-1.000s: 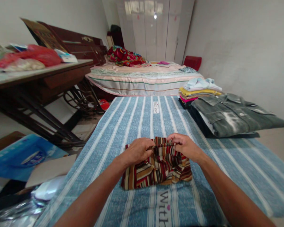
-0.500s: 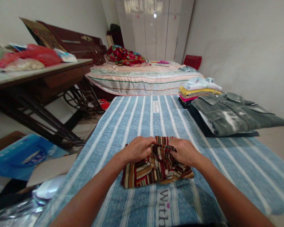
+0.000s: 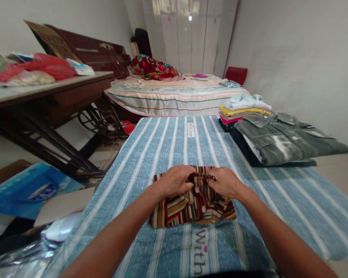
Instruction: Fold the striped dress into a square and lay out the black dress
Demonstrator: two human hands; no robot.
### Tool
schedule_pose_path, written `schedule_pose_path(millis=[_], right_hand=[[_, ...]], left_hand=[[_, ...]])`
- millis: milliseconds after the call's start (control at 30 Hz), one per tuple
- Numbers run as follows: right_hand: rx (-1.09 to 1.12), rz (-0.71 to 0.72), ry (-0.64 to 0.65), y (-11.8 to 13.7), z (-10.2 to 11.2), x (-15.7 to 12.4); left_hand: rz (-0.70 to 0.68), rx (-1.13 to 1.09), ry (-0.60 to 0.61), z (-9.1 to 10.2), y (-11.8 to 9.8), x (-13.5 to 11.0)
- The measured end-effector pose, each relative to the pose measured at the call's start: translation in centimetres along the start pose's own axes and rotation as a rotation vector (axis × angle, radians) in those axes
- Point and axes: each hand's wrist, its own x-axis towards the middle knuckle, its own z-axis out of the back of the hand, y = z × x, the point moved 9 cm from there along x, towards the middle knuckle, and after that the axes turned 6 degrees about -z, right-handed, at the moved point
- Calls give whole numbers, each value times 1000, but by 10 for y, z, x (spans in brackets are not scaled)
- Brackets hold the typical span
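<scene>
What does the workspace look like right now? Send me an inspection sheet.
Surface: blue striped sheet, spread flat, printed lettering down the middle.
Job's things: striped cloth, partly folded, bunched at its far edge.
Clutter: grey-green jacket on dark clothes at the right; stack of folded clothes behind it.
Grips: left hand and right hand both pinch the cloth's far edge, close together.
Cables: nothing seen.
Surroundings: bed beyond the sheet, wooden table with bags at the left, white wardrobe at the back.
</scene>
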Motion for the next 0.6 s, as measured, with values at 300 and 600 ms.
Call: schedule_pose_path(millis=[300,600], right_hand=[[21,-81,54,-6,-2,7],[-29,-151,51,-5,1,4]], left_hand=[[21,46,72,-11,4,15],[38,-11,106,-13,10,27]])
